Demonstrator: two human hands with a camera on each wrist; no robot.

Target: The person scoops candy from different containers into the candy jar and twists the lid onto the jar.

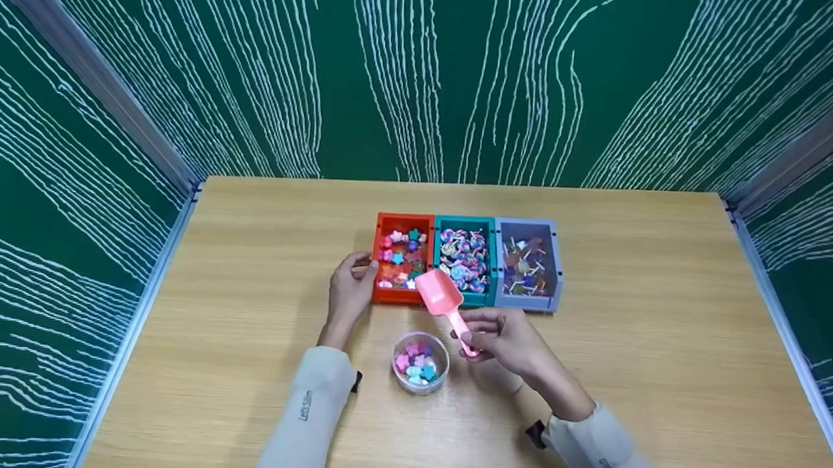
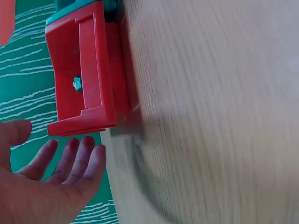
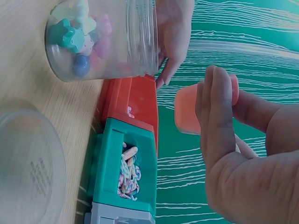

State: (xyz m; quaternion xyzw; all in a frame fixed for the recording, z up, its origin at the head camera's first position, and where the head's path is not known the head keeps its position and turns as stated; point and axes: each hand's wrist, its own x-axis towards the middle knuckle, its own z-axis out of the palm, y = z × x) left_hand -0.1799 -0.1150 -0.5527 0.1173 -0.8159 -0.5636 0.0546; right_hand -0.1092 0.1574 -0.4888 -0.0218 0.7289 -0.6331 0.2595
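My right hand (image 1: pixel 507 342) pinches the handle of a small pink scoop (image 1: pixel 439 294), its bowl hovering over the front edges of the red and teal bins. Nothing shows inside the bowl. At the outer left wall of the red bin (image 1: pixel 400 297), my left hand (image 2: pixel 60 182) has its fingertips right by the plastic, fingers loosely extended. Star-shaped and round beads lie in that bin. In front of the bins stands a clear round jar (image 1: pixel 419 389) with several pink, blue and teal beads at its bottom; the right wrist view shows its transparent wall.
Joined to the red bin are a teal bin (image 1: pixel 462 298) of swirled candy-like pieces and a grey-blue bin (image 1: pixel 558 270) of small stick-ended pieces. A clear lid (image 3: pixel 28 172) lies on the wooden table (image 1: pixel 258 254) beside the jar. Green, white-lined walls enclose the table's back and sides.
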